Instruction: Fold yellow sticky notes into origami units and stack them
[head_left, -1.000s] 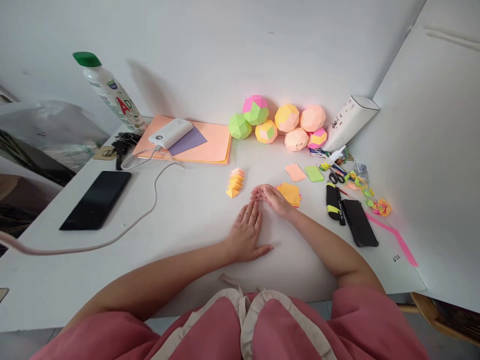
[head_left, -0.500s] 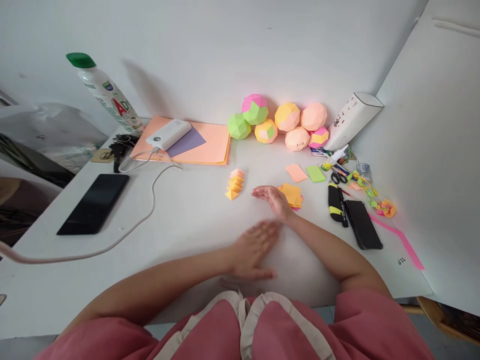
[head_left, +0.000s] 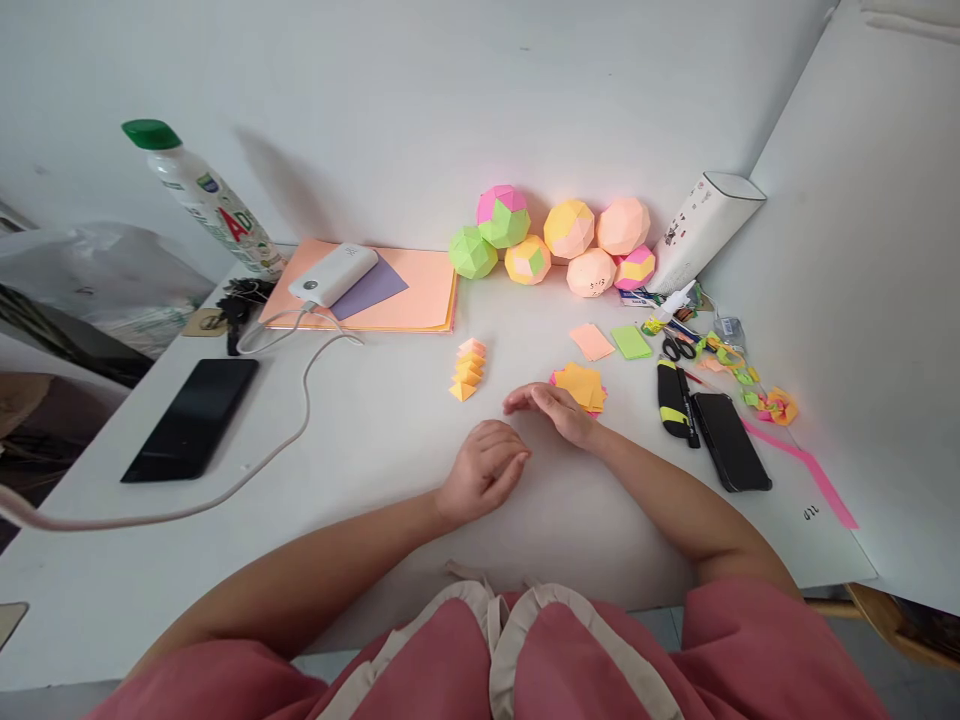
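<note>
My left hand [head_left: 484,475] is loosely curled over the white table [head_left: 360,430], its thumb near its bent fingers; nothing shows in it. Just beyond and to the right, my right hand [head_left: 553,408] rests on its edge with fingers stretched out and holds nothing. Its knuckles are close to a pile of orange and pink paper squares [head_left: 582,386]. A short row of folded orange and peach paper pieces [head_left: 469,369] lies left of its fingertips. Peach squares [head_left: 592,342] and green squares [head_left: 631,342] lie farther back.
Several faceted paper balls [head_left: 570,229] sit along the wall. Paper sheets [head_left: 420,290] lie under a white power bank [head_left: 334,275] with a cable. A bottle [head_left: 217,210] and tablet [head_left: 191,420] are left; scissors [head_left: 679,348], a cutter [head_left: 673,398] and a phone [head_left: 730,440] are right.
My left hand has drawn back to the left from near my right wrist, and its spread fingers have curled. My right hand keeps nearly the same pose. The view has shifted slightly.
</note>
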